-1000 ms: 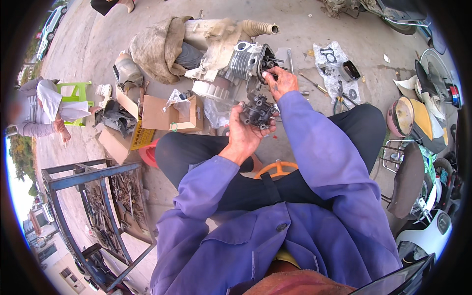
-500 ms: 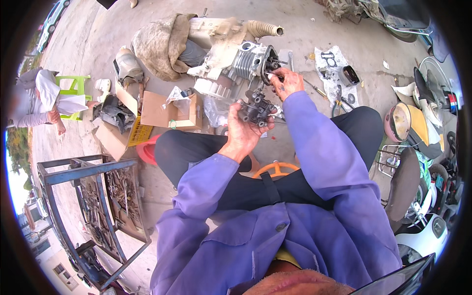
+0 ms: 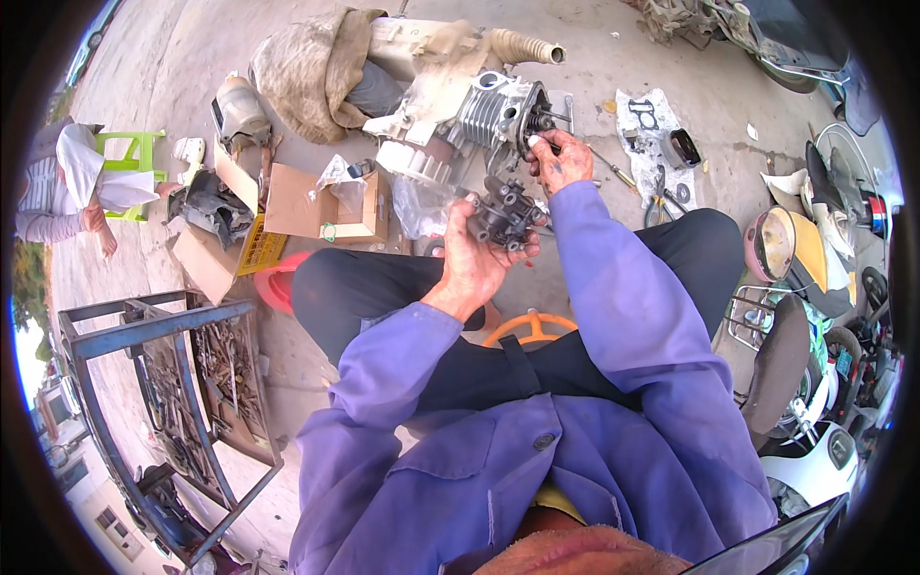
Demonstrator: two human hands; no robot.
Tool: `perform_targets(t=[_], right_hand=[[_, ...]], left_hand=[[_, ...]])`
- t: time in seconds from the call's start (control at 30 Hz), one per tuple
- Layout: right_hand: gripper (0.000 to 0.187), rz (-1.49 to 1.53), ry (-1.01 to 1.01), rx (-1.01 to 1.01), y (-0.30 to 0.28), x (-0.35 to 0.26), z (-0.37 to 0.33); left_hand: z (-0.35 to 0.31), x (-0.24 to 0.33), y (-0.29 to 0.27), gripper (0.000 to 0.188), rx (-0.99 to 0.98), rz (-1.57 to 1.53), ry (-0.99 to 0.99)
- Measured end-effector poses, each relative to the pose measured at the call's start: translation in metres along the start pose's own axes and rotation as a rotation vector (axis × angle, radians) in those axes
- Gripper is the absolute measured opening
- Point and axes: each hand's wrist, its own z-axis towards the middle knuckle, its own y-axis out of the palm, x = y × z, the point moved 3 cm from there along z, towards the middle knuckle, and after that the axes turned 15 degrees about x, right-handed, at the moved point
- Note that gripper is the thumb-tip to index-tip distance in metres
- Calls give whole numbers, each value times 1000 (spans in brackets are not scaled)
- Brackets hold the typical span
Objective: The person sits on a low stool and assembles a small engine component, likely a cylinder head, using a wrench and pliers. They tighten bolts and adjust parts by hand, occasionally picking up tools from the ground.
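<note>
Cast engine part: a dark metal block with several round bosses (image 3: 508,216) is held above the ground, just beside the open end of the engine.
Left hand: the part is cradled from below in the left hand (image 3: 474,268), palm up, with the thumb and fingers bent around its edges.
Right hand: the fingers of the right hand (image 3: 563,161) are bent closely together at the engine's open end; whether anything is gripped between them cannot be told.
Engine: a finned cylinder (image 3: 486,112) is laid on its side, with dark studs and a spring exposed at its end; a pale fan wheel (image 3: 417,165) is seen beside it.
Behind the engine: a corrugated hose (image 3: 529,46) and a brown cloth (image 3: 307,86) are seen.
Right of the engine: a screwdriver (image 3: 621,174) and open pliers (image 3: 661,199) are laid near a white sheet (image 3: 659,171), on which a black gasket (image 3: 640,114) is spread.
Left of the engine: a cardboard box (image 3: 359,228) is set down open.
Farther left: tools are piled inside a blue metal frame (image 3: 158,331).
</note>
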Motion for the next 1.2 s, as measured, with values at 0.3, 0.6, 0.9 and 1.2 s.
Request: perform_targets(t=[0.3, 0.6, 0.9, 1.2], right_hand=[[24, -34, -9, -27, 2, 5, 7], [25, -137, -113, -37, -3, 3, 12], [19, 197, 262, -231, -5, 4, 23], [23, -35, 116, -142, -5, -5, 12]], left_hand=[[8, 2, -2, 69, 85, 15, -2], [1, -2, -7, 67, 60, 35, 8], [14, -1, -5, 68, 104, 24, -5], [15, -1, -5, 68, 73, 34, 12]])
